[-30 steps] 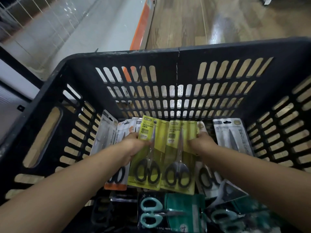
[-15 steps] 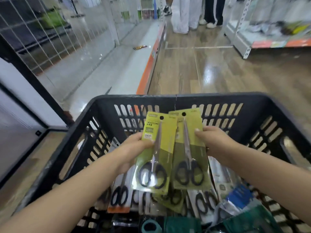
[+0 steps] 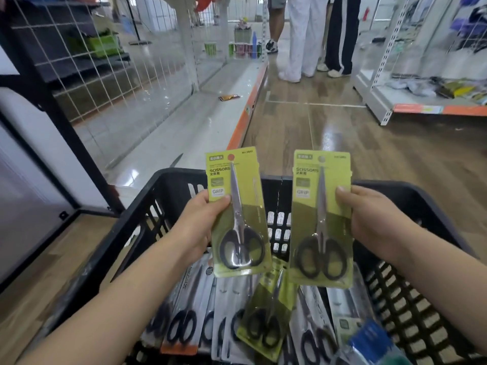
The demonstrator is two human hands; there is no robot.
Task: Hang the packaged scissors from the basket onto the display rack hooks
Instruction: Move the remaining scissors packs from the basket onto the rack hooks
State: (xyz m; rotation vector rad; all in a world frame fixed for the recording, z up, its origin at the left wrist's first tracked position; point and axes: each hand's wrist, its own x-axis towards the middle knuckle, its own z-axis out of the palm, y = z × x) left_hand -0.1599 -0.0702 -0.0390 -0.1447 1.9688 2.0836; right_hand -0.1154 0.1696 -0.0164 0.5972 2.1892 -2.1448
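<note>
Left hand [image 3: 196,227], centre-left of the frame: thumb laid across the front of a green scissors pack [image 3: 238,212], fingers behind it, pinching the pack by its left edge. The pack is upright and lifted above the basket, its top reaching past the basket's far rim. It shows black-handled scissors, blades up, and a hanging hole near the top.

Right hand [image 3: 374,222], centre-right: thumb on the front right edge of a second green scissors pack [image 3: 322,219], fingers behind, pinching it. This pack is also upright, level with the first. The two packs are side by side, apart, with a clear gap between them.

Black slotted basket [image 3: 411,196], lower half of the frame, directly below both hands. Inside lie more packaged scissors: another green pack [image 3: 266,314] at lower centre, tilted, and several grey-white packs [image 3: 189,309] with black handles overlapping across the bottom. A blue-topped packet [image 3: 369,341] sits at lower right.

White wire grid rack [image 3: 87,61], upper left, standing on a white base shelf with an orange front edge [image 3: 245,119]. Wooden floor at centre right. Legs of three standing people [image 3: 303,38] at top centre. A second shelf unit [image 3: 421,101] with goods at upper right.
</note>
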